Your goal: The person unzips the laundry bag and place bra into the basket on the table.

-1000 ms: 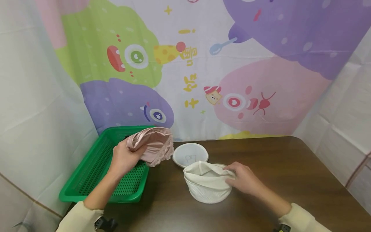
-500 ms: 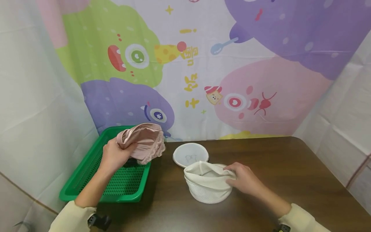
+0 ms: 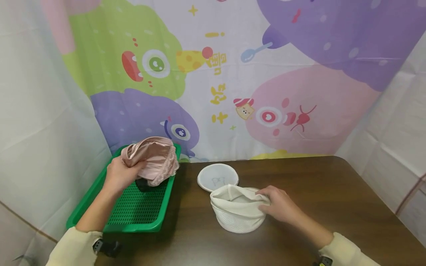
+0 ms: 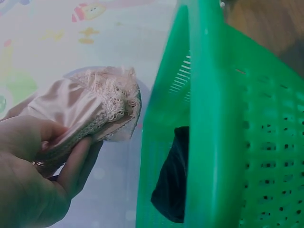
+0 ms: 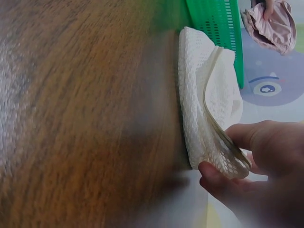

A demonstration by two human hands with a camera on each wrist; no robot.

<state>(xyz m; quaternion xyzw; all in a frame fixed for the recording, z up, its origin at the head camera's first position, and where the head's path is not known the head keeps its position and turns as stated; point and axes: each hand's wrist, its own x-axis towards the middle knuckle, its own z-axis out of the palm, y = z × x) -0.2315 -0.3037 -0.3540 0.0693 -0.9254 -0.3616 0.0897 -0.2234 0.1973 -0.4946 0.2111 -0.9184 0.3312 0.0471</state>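
Note:
In the head view, my left hand (image 3: 121,175) grips a folded pink satin bra (image 3: 153,159) with lace trim. The hand holds it above the green plastic basket (image 3: 159,210). In the left wrist view, thumb and fingers pinch the bra (image 4: 102,102) beside the basket wall. My right hand (image 3: 277,203) pinches the rim of a white mesh laundry bag (image 3: 237,218), which stands on the table with its mouth open. The right wrist view shows the zipper along the bag's edge (image 5: 209,104) near my fingers. Inside the basket lies a black cloth item (image 4: 173,180), partly hidden.
A round white disc (image 3: 217,176) with a small drawing lies behind the bag; whether it joins the bag cannot be told. The brown wooden table (image 3: 316,184) meets a cartoon-printed curtain (image 3: 226,81) at the back. White sheets hang on both sides.
My left hand has carried the bra leftward, further over the basket, and the black cloth beneath has come into view. My right hand and the laundry bag have stayed in place.

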